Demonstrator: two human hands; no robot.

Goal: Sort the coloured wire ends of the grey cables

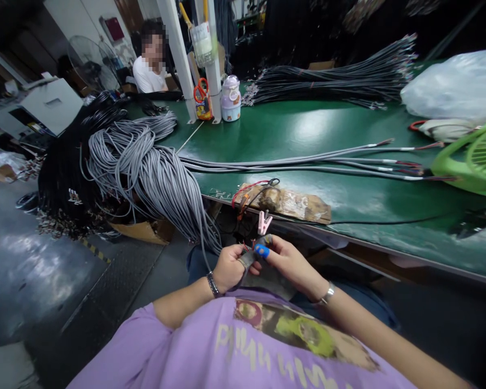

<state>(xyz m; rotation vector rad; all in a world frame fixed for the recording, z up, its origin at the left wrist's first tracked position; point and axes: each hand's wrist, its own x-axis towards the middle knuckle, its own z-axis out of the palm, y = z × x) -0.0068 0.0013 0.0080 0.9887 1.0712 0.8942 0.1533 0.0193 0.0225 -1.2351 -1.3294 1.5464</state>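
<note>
Just in front of my lap, both hands meet at the stripped end of a grey cable point(204, 249). My left hand point(228, 268) is closed round it, and short thin reddish wires point(245, 247) stick out by its fingertips. With fingers bent in, my right hand point(287, 260) pinches at these wires. A blue cover with orange spots point(262, 250) is on its thumb, and grey wrapping shows on fingers of both hands. The exact grip between the fingertips is too small to make out. A pink clip point(264, 222) sits just beyond the hands at the bench edge.
A large grey cable bundle point(146, 156) hangs over the left of the green bench point(291, 129). Several cables with bare ends stretch rightward. A wooden board point(308, 206) with wires lies at the front edge. A green fan point(472, 162) stands right. Another person point(149, 73) sits behind.
</note>
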